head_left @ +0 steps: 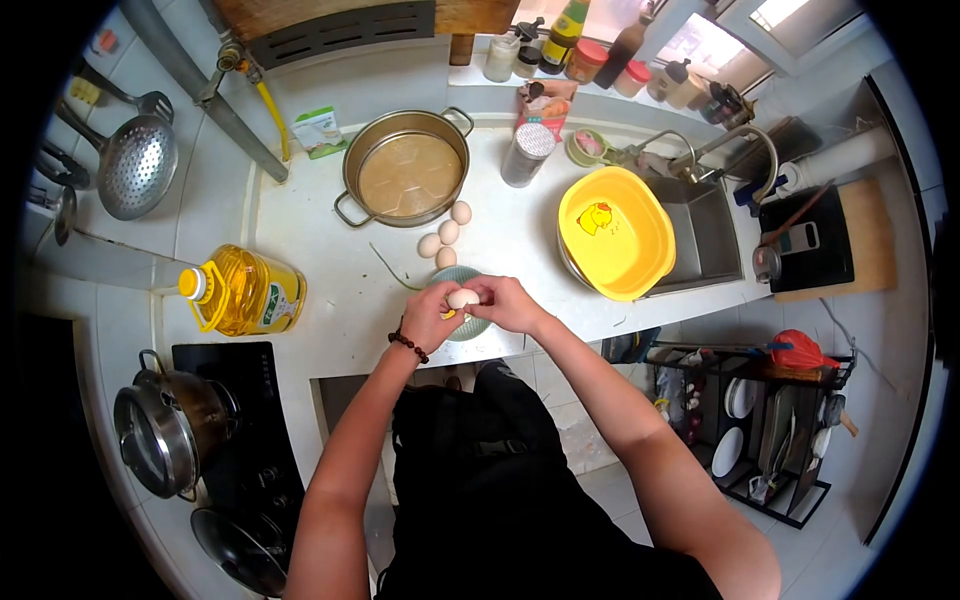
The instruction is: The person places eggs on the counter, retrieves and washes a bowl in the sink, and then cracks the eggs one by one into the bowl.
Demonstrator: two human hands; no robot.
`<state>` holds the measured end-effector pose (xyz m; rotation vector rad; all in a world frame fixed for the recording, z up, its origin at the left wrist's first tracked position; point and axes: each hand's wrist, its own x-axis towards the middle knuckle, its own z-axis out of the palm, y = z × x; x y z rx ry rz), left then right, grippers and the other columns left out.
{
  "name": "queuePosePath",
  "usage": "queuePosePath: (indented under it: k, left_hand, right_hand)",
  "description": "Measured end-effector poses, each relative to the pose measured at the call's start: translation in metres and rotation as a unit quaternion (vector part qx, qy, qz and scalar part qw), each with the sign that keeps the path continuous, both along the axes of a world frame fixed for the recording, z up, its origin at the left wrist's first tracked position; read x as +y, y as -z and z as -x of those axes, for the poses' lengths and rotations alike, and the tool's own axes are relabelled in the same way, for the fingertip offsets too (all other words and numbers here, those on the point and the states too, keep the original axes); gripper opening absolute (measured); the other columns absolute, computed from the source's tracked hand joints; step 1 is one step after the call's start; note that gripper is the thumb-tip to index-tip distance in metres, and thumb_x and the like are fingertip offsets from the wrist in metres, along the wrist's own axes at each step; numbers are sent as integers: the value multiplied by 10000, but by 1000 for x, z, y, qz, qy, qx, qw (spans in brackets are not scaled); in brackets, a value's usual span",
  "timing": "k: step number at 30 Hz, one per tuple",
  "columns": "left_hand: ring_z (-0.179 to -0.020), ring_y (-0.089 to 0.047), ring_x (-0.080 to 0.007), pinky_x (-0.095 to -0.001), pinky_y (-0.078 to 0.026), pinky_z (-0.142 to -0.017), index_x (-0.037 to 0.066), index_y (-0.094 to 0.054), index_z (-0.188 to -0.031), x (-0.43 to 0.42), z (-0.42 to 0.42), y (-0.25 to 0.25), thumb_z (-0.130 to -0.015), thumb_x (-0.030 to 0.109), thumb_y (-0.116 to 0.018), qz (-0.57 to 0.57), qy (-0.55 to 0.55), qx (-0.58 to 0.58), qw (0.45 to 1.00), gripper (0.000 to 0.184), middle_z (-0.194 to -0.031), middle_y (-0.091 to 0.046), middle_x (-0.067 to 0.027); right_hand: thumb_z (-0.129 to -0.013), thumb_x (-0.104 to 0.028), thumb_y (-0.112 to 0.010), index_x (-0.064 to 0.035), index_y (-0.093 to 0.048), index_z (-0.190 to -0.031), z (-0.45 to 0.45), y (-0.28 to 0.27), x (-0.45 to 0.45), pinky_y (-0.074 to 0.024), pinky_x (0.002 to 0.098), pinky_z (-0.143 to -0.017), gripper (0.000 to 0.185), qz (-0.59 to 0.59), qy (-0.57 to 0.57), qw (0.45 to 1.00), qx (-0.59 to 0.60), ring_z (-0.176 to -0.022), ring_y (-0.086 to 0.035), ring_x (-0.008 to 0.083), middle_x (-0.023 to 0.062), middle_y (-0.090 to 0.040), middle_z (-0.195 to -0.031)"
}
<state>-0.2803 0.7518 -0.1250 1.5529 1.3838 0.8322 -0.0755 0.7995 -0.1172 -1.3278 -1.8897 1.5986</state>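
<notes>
Both of my hands meet over a pale green bowl (468, 329) on the white counter. Between their fingertips is an egg (463, 299). My left hand (430, 318), with a dark bead bracelet at its wrist, is closed around the egg's left side. From the right, my right hand (507, 304) pinches the same egg. A bit of yellow shows just below the egg, partly hidden by my fingers. Several more whole eggs (446, 259) lie on the counter beyond the bowl, near a large two-handled metal pot (406, 169).
An oil jug (250, 292) stands left, behind the black stove (250, 400) with its pots. Right of my hands, a yellow basin (620, 250) sits beside the sink (700, 235). A cylindrical shaker (527, 155) stands at the back. Below right is a dish rack (750, 440).
</notes>
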Motion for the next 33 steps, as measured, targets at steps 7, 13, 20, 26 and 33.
queuePosePath:
  k: [7, 13, 20, 26, 33]
  left_hand:
    - [-892, -767, -240, -336, -628, -808, 36, -673, -1162, 2, 0, 18, -830, 69, -800, -13, -3, 19, 1000, 358, -1018, -761, -141]
    - [-966, -750, -275, -356, -622, -855, 37, -676, -1179, 7, 16, 38, -835, 67, -776, -12, 56, 17, 998, 359, -1088, -741, -147]
    - [-1021, -713, -323, -380, -611, -885, 28, -681, -1192, 18, 25, 30, -827, 70, -766, -56, 90, 97, 990, 376, -1137, -704, -161]
    - [-971, -695, -338, -404, -583, -871, 37, -676, -1182, 17, 29, 10, -793, 40, -748, -57, 48, 66, 995, 396, -1122, -695, -154]
    - [-967, -714, -307, -374, -608, -866, 34, -672, -1202, 14, 33, -21, -824, 40, -764, -45, 40, 56, 997, 389, -1140, -702, -148]
  right_hand:
    - [-812, -141, -817, -54, -711, -1204, 2, -5, 1, -579, 385, -780, 415, -59, -46, 995, -71, -849, -738, 316, 193, -743, -917]
    - [-813, -69, -763, -88, -712, -1229, -1, 1, 5, -580, 443, -876, 420, -132, -108, 980, -99, -953, -714, 391, 193, -745, -1033]
    - [-774, -6, -745, -69, -724, -1188, -2, -14, 17, -552, 461, -948, 419, -237, -148, 947, -162, -1063, -682, 381, 162, -733, -1143]
    - [-765, 3, -748, -46, -726, -1165, -5, -37, 19, -550, 466, -942, 404, -267, -134, 939, -172, -1062, -680, 376, 156, -735, -1126]
    - [-768, -12, -770, -28, -711, -1172, -6, -47, 17, -546, 451, -965, 408, -281, -134, 937, -158, -1071, -675, 367, 146, -727, -1169]
